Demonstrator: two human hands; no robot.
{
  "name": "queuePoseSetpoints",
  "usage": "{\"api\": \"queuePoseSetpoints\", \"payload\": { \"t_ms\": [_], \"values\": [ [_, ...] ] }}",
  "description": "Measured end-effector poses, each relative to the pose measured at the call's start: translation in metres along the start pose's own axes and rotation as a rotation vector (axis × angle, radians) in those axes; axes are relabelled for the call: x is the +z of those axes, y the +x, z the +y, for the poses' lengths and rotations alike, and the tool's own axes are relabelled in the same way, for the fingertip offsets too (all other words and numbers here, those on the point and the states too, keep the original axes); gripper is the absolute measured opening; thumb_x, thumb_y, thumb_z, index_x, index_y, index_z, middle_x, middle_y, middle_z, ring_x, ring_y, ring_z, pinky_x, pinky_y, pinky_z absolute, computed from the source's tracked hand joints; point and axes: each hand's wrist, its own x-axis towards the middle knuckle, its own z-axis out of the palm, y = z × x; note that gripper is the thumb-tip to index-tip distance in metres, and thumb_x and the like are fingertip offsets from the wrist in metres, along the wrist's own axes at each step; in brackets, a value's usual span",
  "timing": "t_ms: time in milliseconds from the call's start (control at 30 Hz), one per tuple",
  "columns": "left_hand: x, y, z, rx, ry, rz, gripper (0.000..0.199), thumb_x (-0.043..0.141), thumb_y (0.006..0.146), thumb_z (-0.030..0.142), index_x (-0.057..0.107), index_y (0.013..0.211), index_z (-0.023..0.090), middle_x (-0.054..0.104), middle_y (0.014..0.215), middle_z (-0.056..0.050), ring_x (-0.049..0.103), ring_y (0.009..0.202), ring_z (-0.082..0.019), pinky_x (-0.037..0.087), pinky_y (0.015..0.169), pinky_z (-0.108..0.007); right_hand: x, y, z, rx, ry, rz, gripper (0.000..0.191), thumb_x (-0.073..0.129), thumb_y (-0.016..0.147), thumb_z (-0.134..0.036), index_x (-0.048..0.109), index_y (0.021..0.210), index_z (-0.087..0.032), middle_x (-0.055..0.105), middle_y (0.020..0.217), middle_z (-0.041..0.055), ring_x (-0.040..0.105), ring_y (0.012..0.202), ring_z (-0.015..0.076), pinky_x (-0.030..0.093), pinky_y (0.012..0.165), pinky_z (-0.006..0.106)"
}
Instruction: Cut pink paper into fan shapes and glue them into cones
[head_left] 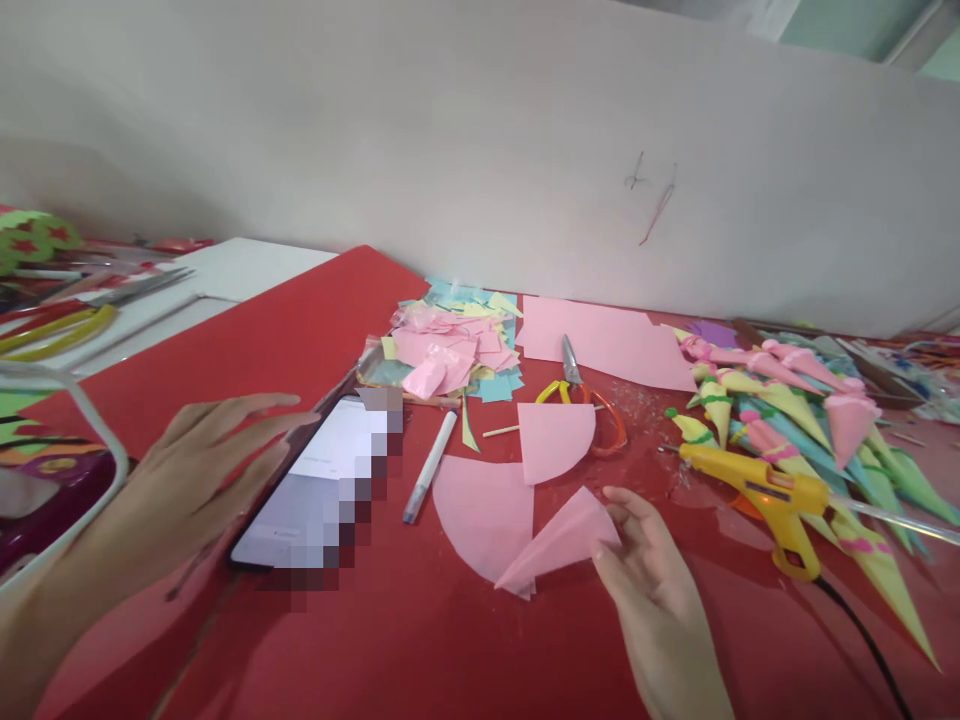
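My right hand [656,590] pinches the wide end of a pink paper piece [566,535], which is partly folded toward a cone shape. Its narrow tip rests over a flat pink paper sector [484,505]. A smaller pink quarter circle [555,440] lies just behind, overlapping a pair of scissors [571,365] with orange and yellow handles. My left hand [214,450] has its fingers stretched out at the left edge of a smartphone [322,480] with a lit screen, partly pixelated. Whether the fingertips touch the phone I cannot tell. Between phone and paper lies a white marker [430,468].
A yellow glue gun [757,490] with a black cord lies at right, by a pile of decorated paper cones [795,400]. Paper scraps [450,345] and a pink sheet [607,340] lie near the wall. Yellow-handled scissors [67,330] are far left, above a white curved bar [97,420].
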Motion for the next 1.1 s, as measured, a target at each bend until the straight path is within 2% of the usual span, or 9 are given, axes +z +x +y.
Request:
{"api": "queuePoseSetpoints", "payload": {
  "t_ms": [100, 233, 400, 567, 667, 767, 967, 1100],
  "values": [
    [0.004, 0.015, -0.001, -0.024, -0.02, -0.062, 0.044, 0.023, 0.083, 0.027, 0.054, 0.114, 0.021, 0.057, 0.112, -0.008, 0.048, 0.105, -0.025, 0.035, 0.085, -0.04, -0.001, -0.001, -0.001, 0.002, 0.027, -0.031, 0.038, 0.064, 0.073, -0.025, 0.053, 0.11, -0.025, 0.062, 0.101, 0.0046, 0.062, 0.087, 0.0162, 0.05, 0.076, 0.026],
    [0.012, 0.024, -0.007, -0.021, -0.051, -0.079, 0.044, 0.02, 0.087, 0.026, 0.061, 0.103, 0.02, 0.056, 0.11, -0.009, 0.048, 0.101, -0.024, 0.037, 0.085, -0.04, -0.006, -0.001, 0.001, 0.001, 0.021, -0.059, 0.037, 0.063, 0.074, -0.024, 0.054, 0.11, -0.025, 0.062, 0.104, 0.0059, 0.062, 0.088, 0.0169, 0.051, 0.076, 0.026],
    [0.015, 0.024, -0.007, -0.035, -0.059, 0.015, 0.042, 0.022, 0.087, 0.024, 0.063, 0.094, 0.017, 0.06, 0.102, -0.01, 0.05, 0.095, -0.024, 0.037, 0.084, -0.04, -0.008, -0.005, -0.001, 0.0, 0.021, -0.06, 0.033, 0.062, 0.076, -0.025, 0.054, 0.108, -0.027, 0.061, 0.104, 0.0048, 0.062, 0.089, 0.0157, 0.05, 0.076, 0.024],
    [0.012, 0.023, 0.002, 0.012, -0.077, 0.107, 0.039, 0.028, 0.085, 0.022, 0.066, 0.079, 0.021, 0.06, 0.091, -0.009, 0.051, 0.088, -0.023, 0.039, 0.078, -0.038, 0.006, -0.012, -0.01, 0.034, 0.043, 0.069, 0.031, 0.064, 0.074, -0.028, 0.056, 0.104, -0.026, 0.059, 0.103, 0.0041, 0.06, 0.084, 0.0133, 0.049, 0.074, 0.02],
    [0.01, 0.024, 0.01, 0.069, -0.074, 0.167, 0.041, 0.027, 0.084, 0.017, 0.067, 0.072, 0.022, 0.059, 0.088, -0.008, 0.051, 0.087, -0.022, 0.04, 0.075, -0.036, 0.012, -0.014, -0.015, 0.046, 0.028, 0.092, 0.03, 0.064, 0.074, -0.03, 0.056, 0.103, -0.025, 0.06, 0.094, 0.003, 0.059, 0.082, 0.0133, 0.049, 0.073, 0.02],
    [0.008, 0.024, 0.015, 0.101, -0.067, 0.189, 0.044, 0.027, 0.083, 0.014, 0.068, 0.072, 0.024, 0.059, 0.087, -0.007, 0.051, 0.085, -0.021, 0.04, 0.075, -0.035, 0.009, -0.013, -0.017, 0.042, -0.015, 0.075, 0.029, 0.063, 0.074, -0.03, 0.057, 0.101, -0.025, 0.06, 0.085, 0.0015, 0.059, 0.077, 0.0136, 0.049, 0.069, 0.021],
    [0.01, 0.023, 0.011, 0.109, -0.075, 0.179, 0.042, 0.031, 0.082, 0.016, 0.069, 0.074, 0.031, 0.06, 0.086, -0.003, 0.052, 0.081, -0.019, 0.04, 0.075, -0.034, 0.002, -0.011, -0.019, 0.018, -0.098, 0.045, 0.029, 0.064, 0.073, -0.027, 0.058, 0.101, -0.023, 0.063, 0.082, 0.003, 0.06, 0.073, 0.016, 0.05, 0.067, 0.025],
    [0.017, 0.021, 0.008, 0.129, 0.017, 0.136, 0.042, 0.03, 0.081, 0.014, 0.07, 0.08, 0.026, 0.059, 0.092, -0.007, 0.051, 0.083, -0.022, 0.04, 0.077, -0.037, 0.002, -0.012, -0.02, 0.03, -0.109, 0.046, 0.029, 0.064, 0.072, -0.027, 0.058, 0.101, -0.024, 0.063, 0.083, 0.0024, 0.06, 0.075, 0.0158, 0.05, 0.067, 0.024]
  ]
}}
